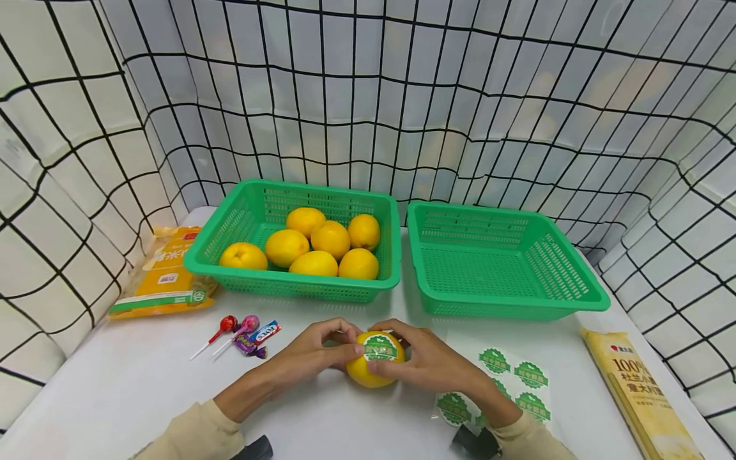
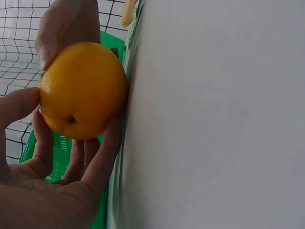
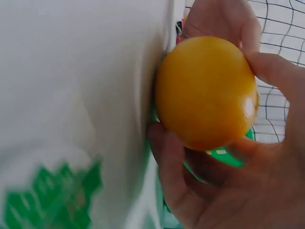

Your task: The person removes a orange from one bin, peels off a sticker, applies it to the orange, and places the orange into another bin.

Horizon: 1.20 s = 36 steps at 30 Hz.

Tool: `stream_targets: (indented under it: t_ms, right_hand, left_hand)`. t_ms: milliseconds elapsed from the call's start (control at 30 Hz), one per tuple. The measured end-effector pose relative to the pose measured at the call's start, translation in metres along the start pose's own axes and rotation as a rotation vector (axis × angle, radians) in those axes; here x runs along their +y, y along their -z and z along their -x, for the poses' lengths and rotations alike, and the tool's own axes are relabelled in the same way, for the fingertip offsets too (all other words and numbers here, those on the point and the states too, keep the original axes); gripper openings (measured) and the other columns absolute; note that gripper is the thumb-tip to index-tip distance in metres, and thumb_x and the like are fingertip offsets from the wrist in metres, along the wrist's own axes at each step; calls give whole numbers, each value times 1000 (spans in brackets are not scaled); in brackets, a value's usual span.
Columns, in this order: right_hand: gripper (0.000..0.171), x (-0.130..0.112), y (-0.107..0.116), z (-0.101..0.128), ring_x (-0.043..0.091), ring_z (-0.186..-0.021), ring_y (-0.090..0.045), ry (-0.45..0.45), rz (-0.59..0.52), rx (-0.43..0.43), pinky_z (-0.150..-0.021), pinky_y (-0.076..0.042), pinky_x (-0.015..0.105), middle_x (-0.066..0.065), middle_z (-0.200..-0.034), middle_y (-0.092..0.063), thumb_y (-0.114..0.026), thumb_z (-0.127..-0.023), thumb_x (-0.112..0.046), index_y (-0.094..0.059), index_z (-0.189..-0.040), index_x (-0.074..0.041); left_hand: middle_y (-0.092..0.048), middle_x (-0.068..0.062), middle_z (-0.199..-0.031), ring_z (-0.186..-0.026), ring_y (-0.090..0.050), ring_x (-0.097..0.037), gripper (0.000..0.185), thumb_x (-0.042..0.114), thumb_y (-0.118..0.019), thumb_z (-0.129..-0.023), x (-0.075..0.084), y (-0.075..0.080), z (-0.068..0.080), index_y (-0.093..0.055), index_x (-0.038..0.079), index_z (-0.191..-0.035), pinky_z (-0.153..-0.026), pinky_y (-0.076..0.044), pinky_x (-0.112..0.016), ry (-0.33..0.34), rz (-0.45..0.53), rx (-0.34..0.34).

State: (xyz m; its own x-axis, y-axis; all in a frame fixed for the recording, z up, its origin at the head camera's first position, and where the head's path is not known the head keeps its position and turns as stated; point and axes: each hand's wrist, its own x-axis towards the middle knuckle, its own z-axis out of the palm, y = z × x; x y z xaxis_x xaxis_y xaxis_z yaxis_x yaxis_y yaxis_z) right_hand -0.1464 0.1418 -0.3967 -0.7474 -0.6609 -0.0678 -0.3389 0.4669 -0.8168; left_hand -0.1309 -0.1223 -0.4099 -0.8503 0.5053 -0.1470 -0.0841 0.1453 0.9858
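Note:
An orange (image 1: 363, 375) rests at the front middle of the white table, held between both hands. On its upper side is a round green-and-white sticker (image 1: 381, 349). My left hand (image 1: 313, 351) grips the fruit from the left, its thumb on the sticker's edge. From the other side my right hand (image 1: 428, 359) holds it with curled fingers, the thumb low by the sticker. In the left wrist view the stem end of the orange (image 2: 86, 90) faces the camera; the right wrist view shows its plain side (image 3: 205, 90). The sticker is hidden in both wrist views.
A green basket (image 1: 287, 285) with several oranges stands behind, beside an empty green basket (image 1: 494, 308). A sticker sheet (image 1: 520, 351) lies partly under the right forearm. Lollipops (image 1: 228, 323) and wrapped candies (image 1: 247, 345) lie left, near a yellow bag (image 1: 167, 268). A pasta packet (image 1: 638, 390) lies right.

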Motion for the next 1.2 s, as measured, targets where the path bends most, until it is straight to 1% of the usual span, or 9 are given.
stream_targets:
  t_ms: [133, 267, 433, 600, 733, 1000, 1067, 1167, 1200]
  right_hand:
    - [54, 6, 12, 1, 16, -110, -63, -13, -73, -132, -89, -58, 34, -5, -131, -65, -63, -107, -42, -49, -157, -26]
    - [55, 14, 20, 0, 20, -111, -61, -45, -167, -212, -84, -60, 37, -2, -136, -61, -60, -108, -43, -45, -159, -30]
    - [51, 15, 19, -2, 21, -113, -61, -28, -175, -220, -86, -57, 36, -4, -136, -62, -61, -106, -45, -48, -155, -37]
    - [48, 15, 21, -3, 22, -111, -61, -51, -186, -220, -85, -58, 37, -3, -139, -61, -53, -111, -44, -48, -157, -33]
    - [44, 17, 20, -3, 24, -111, -60, -84, -231, -215, -83, -56, 38, -1, -142, -59, -46, -113, -42, -49, -155, -32]
    - [44, 16, 20, -1, 27, -116, -56, -116, -281, -255, -85, -48, 37, -4, -150, -51, -46, -112, -43, -46, -156, -42]
    - [44, 17, 21, -1, 26, -122, -54, -127, -277, -263, -90, -47, 39, -7, -153, -50, -47, -111, -43, -46, -156, -46]
    - [44, 17, 21, 0, 23, -134, -48, -148, -262, -259, -104, -42, 45, -13, -158, -47, -46, -111, -46, -46, -154, -51]
    - [43, 17, 21, 0, 23, -136, -46, -152, -258, -253, -105, -40, 47, -14, -158, -47, -46, -111, -46, -46, -154, -51]
  left_hand:
    - [-61, -12, -128, -116, -57, -26, 34, 34, -72, -101, 1, -1, -1, -64, 7, -119, -93, -59, -34, 22, -9, 11]
    - [-62, -10, -130, -118, -56, -27, 34, 36, -72, -101, 1, 0, -2, -64, 7, -118, -96, -55, -36, 21, -40, 17]
    - [-63, -7, -134, -125, -55, -27, 36, 36, -78, -97, 0, -4, -1, -59, 8, -109, -104, -46, -41, -17, -110, 41]
    - [-63, -7, -133, -123, -56, -27, 38, 36, -81, -94, 1, -6, -2, -59, 7, -107, -103, -46, -41, -21, -121, 63]
    - [-63, -6, -133, -123, -56, -27, 37, 35, -81, -95, 2, -7, -2, -58, 8, -106, -104, -44, -42, -21, -123, 52]
    - [-59, -8, -140, -131, -53, -28, 37, 34, -81, -94, 4, -6, 0, -59, 8, -108, -112, -42, -51, -31, -132, 43]
    - [-59, -8, -139, -131, -53, -28, 37, 34, -82, -94, 4, -6, 0, -60, 9, -108, -113, -41, -52, -29, -133, 46]
    - [-61, -6, -138, -129, -54, -27, 37, 35, -82, -93, 3, -6, 0, -60, 9, -108, -112, -41, -50, -24, -137, 49]
    - [-61, -6, -137, -129, -55, -26, 36, 35, -82, -94, 3, -6, 0, -60, 9, -108, -111, -41, -48, -25, -137, 49]
